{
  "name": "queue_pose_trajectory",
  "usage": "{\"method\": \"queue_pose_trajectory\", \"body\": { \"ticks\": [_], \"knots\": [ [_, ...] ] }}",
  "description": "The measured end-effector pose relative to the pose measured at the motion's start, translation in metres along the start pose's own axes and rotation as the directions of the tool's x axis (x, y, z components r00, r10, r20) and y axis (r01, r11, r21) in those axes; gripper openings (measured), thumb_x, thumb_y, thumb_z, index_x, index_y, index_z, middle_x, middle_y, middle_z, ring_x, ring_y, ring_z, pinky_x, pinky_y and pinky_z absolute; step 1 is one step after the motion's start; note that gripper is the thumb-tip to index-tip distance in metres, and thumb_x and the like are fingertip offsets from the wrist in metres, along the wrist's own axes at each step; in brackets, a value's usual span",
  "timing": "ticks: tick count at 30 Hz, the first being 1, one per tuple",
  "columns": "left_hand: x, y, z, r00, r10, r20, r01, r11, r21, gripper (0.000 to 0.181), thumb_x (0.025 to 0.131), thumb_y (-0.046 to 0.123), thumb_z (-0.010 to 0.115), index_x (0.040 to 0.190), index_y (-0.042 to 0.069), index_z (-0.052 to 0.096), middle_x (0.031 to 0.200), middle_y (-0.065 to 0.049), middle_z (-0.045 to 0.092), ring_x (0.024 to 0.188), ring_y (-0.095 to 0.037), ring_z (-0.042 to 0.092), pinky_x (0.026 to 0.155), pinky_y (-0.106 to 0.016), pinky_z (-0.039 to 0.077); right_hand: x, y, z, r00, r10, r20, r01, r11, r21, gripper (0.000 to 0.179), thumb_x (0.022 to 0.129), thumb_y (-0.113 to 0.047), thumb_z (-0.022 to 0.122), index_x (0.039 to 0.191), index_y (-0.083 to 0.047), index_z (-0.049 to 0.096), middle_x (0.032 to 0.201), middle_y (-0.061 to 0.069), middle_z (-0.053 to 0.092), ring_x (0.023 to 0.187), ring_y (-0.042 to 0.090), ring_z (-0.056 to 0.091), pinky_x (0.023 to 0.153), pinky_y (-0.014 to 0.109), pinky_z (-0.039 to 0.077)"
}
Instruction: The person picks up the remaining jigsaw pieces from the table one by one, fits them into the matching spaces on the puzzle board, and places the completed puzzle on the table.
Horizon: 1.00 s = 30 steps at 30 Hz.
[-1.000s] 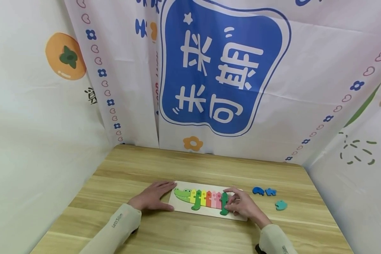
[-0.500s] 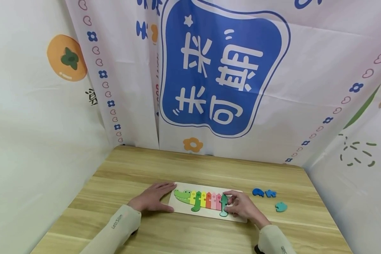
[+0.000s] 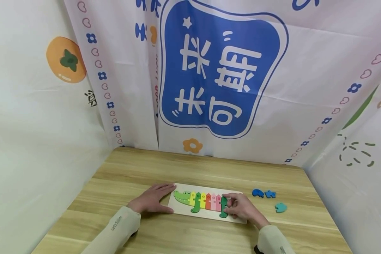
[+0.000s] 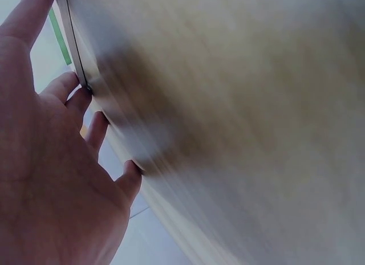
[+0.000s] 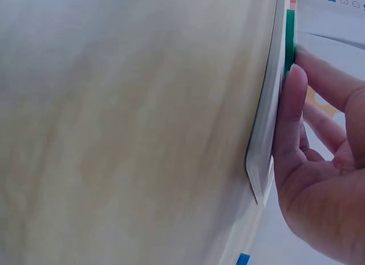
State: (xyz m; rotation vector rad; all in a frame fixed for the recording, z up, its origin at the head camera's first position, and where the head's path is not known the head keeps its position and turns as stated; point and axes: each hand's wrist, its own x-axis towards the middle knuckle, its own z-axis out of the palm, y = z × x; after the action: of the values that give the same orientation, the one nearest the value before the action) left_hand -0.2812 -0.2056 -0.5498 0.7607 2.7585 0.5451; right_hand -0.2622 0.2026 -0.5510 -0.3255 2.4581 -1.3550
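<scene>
A pale wooden puzzle board (image 3: 206, 214) with a crocodile lies near the middle of the table. The light green head (image 3: 182, 197) is at its left, followed by yellow, green, orange and pink body pieces (image 3: 213, 203). My right hand (image 3: 241, 207) pinches a dark green leg piece (image 3: 223, 208) between thumb and index finger, at the right end of the row beside the pink pieces. My left hand (image 3: 152, 200) rests at the board's left edge, thumb and fingers spread along it. In the right wrist view, the green leg piece (image 5: 290, 40) shows at the fingertips above the board's edge.
To the right of the board lie a dark blue curved piece (image 3: 258, 193), a blue puzzle piece (image 3: 270, 194) and a teal piece (image 3: 280, 207). The wooden table (image 3: 177, 165) meets a printed cloth (image 3: 257, 148) at the back, with cloth at both sides too.
The dark green leg piece tilted briefly, its lower end catching the light half a second ago, and is dark again now. Both hands stay nearly in place.
</scene>
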Motion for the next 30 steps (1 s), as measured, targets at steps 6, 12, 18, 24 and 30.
{"method": "queue_pose_trajectory", "body": {
  "ticks": [6, 12, 18, 24, 30],
  "knots": [
    [-0.001, 0.0, 0.0, 1.0, 0.002, 0.003, -0.002, 1.0, -0.003, 0.1, 0.084, 0.071, 0.072, 0.164, 0.024, 0.032, 0.17, -0.006, 0.033, 0.155, -0.04, 0.028, 0.123, -0.067, 0.024, -0.001, -0.001, 0.001, 1.0, -0.001, 0.013, 0.001, 1.0, -0.011, 0.061, 0.088, -0.008, 0.083, 0.143, 0.003, 0.059, 0.083, 0.006, 0.061, 0.056, 0.01, 0.054, 0.048, 0.021, 0.051],
    [0.0, 0.0, 0.0, 1.0, 0.002, 0.0, -0.002, 1.0, 0.0, 0.101, 0.084, 0.072, 0.072, 0.164, 0.024, 0.033, 0.169, -0.005, 0.034, 0.155, -0.04, 0.029, 0.123, -0.067, 0.024, 0.001, -0.001, 0.0, 1.0, -0.016, 0.018, 0.016, 0.999, -0.031, 0.061, 0.087, -0.009, 0.083, 0.142, 0.003, 0.059, 0.083, 0.005, 0.061, 0.055, 0.011, 0.054, 0.047, 0.022, 0.051],
    [0.001, -0.001, 0.001, 1.0, -0.003, -0.002, 0.003, 1.0, 0.0, 0.102, 0.083, 0.073, 0.071, 0.164, 0.025, 0.032, 0.169, -0.004, 0.034, 0.155, -0.04, 0.028, 0.123, -0.066, 0.025, 0.002, 0.0, 0.0, 1.0, -0.013, 0.012, 0.014, 0.998, -0.054, 0.062, 0.087, -0.009, 0.084, 0.143, 0.002, 0.06, 0.084, 0.005, 0.062, 0.055, 0.012, 0.056, 0.049, 0.024, 0.052],
    [0.0, -0.003, 0.005, 1.0, -0.005, -0.006, 0.004, 1.0, -0.006, 0.102, 0.082, 0.074, 0.071, 0.164, 0.025, 0.033, 0.169, -0.003, 0.034, 0.155, -0.038, 0.029, 0.123, -0.067, 0.024, 0.0, -0.003, -0.001, 1.0, -0.023, 0.021, 0.024, 0.997, -0.075, 0.071, 0.088, -0.012, 0.084, 0.149, 0.001, 0.052, 0.084, 0.005, 0.063, 0.06, 0.013, 0.061, 0.052, 0.026, 0.056],
    [0.001, -0.003, 0.005, 1.0, -0.012, -0.004, 0.012, 1.0, 0.002, 0.101, 0.083, 0.074, 0.071, 0.164, 0.027, 0.033, 0.169, -0.002, 0.034, 0.156, -0.037, 0.029, 0.123, -0.066, 0.024, -0.005, -0.004, -0.012, 0.999, -0.033, -0.032, 0.028, 0.989, -0.147, 0.064, 0.091, -0.012, 0.081, 0.148, -0.002, 0.054, 0.089, 0.003, 0.064, 0.066, 0.016, 0.062, 0.054, 0.025, 0.053]
  ]
}}
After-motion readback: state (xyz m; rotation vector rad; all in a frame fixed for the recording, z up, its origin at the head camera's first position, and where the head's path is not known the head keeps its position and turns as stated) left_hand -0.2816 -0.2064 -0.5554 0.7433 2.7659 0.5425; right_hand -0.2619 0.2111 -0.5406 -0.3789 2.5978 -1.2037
